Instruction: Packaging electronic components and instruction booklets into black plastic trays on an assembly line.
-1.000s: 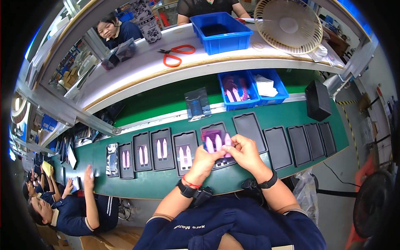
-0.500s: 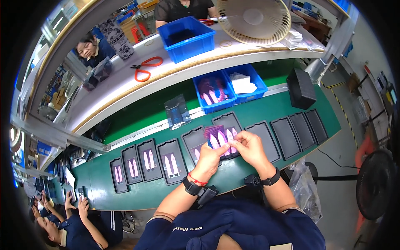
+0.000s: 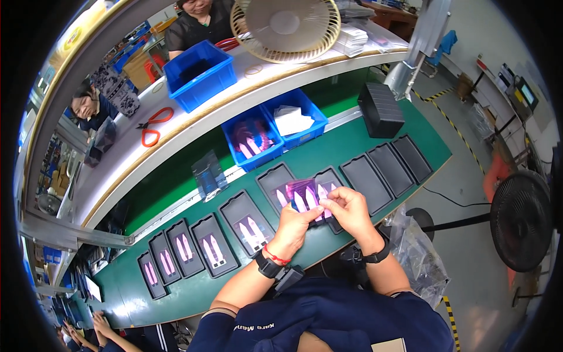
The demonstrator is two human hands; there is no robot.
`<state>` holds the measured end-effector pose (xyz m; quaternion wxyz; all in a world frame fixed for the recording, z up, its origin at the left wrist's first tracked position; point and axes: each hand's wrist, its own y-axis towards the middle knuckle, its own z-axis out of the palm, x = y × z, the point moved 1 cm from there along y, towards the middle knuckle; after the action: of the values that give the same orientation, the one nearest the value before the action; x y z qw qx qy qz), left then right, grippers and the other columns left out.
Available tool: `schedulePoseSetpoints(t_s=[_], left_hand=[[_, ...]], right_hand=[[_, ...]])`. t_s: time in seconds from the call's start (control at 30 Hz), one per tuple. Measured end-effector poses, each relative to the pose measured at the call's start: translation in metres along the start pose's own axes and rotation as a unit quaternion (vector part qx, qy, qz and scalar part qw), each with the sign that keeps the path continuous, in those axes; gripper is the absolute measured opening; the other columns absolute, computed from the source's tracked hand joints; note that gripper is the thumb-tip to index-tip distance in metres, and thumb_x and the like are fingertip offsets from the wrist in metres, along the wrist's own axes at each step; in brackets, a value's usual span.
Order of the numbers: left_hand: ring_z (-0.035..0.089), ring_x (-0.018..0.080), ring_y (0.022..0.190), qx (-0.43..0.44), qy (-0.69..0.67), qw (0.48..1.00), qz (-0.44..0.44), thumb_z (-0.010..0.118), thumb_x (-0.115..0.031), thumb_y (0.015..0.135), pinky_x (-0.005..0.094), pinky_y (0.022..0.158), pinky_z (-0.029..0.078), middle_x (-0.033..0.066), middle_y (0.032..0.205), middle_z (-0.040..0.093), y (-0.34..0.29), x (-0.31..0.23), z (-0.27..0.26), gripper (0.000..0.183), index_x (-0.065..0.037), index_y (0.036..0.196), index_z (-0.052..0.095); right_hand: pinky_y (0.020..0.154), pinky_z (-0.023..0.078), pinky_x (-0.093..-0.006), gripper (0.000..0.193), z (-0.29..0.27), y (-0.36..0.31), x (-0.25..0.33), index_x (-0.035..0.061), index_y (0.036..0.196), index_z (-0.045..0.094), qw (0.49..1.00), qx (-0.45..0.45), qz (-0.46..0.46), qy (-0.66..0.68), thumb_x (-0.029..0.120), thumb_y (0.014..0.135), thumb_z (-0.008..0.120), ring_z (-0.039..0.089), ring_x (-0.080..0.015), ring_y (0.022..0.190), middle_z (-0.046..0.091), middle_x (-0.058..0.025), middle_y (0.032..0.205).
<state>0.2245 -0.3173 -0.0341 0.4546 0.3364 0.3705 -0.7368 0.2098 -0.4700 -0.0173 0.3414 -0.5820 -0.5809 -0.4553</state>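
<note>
Over the green desk (image 3: pixel 126 296), in the head camera's only view, I see the left hand (image 3: pixel 293 229) gripping a small stack of purple sheets (image 3: pixel 302 198) marked with pale pink points, thumb and fingers closed on its near edge; I take that grip to be chosen because it leaves most of the face uncovered. The right hand (image 3: pixel 350 210) has thumb and fingertips pinched together at the stack's right side, but the fingers crowd the view, so I can't fairly say how many sheets they have caught. The stack is held clear of the desk, before the chest and overlapping the far tray (image 3: pixel 274 173) from my angle, probably so both hands meet it without stretching. To the left, five black trays (image 3: pixel 238 206) lie in a slanting row, each bearing pale pointed shapes toward its near end; three right-hand trays (image 3: pixel 390 168) carry on the line, spaced, I'd judge, so every recess can be reached. Beyond them, under the shelf (image 3: pixel 287 73), a blue bin (image 3: pixel 260 161) with similar purple pieces stands beside another bin (image 3: pixel 308 135) with white papers (image 3: pixel 292 120), handy but out of the trays' way. Red-handled scissors (image 3: pixel 148 125) lie up on the shelf.
</note>
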Motion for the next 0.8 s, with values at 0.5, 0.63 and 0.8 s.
schedulePoseSetpoints(t_s=[0.5,0.63,0.8], left_hand=[[0.064,0.0149,0.084,-0.006,0.006,1.0,-0.013,0.071,0.0,0.075,0.0276,0.078,0.05,0.0052,0.093,0.066,0.013,0.011,0.028,0.026,-0.001,0.1,0.062],[0.063,0.0157,0.085,0.03,0.013,0.999,-0.009,0.068,-0.001,0.078,0.0287,0.079,0.05,0.0072,0.094,0.066,0.012,0.011,0.039,0.026,0.0,0.103,0.059],[0.064,0.0185,0.087,0.025,-0.016,0.999,-0.025,0.06,-0.002,0.086,0.0308,0.081,0.051,0.011,0.094,0.066,0.012,0.003,0.033,0.019,0.002,0.104,0.058]], right_hand=[[0.062,0.047,-0.0282,0.021,-0.04,0.008,-0.014,-0.0009,0.085,0.064,0.997,-0.074,-0.025,0.016,0.015,0.075,0.073,0.06,-0.0156,0.07,0.062,-0.0086,0.077],[0.058,0.045,-0.0211,0.007,-0.052,0.018,-0.026,-0.001,0.08,0.064,0.989,-0.063,0.015,0.13,0.005,0.08,0.068,0.056,-0.0054,0.065,0.062,-0.0015,0.071],[0.062,0.047,-0.0275,0.013,-0.161,0.061,-0.094,-0.0005,0.085,0.066,0.975,-0.199,0.097,-0.01,0.009,0.077,0.069,0.059,-0.0136,0.069,0.065,-0.0072,0.076]])
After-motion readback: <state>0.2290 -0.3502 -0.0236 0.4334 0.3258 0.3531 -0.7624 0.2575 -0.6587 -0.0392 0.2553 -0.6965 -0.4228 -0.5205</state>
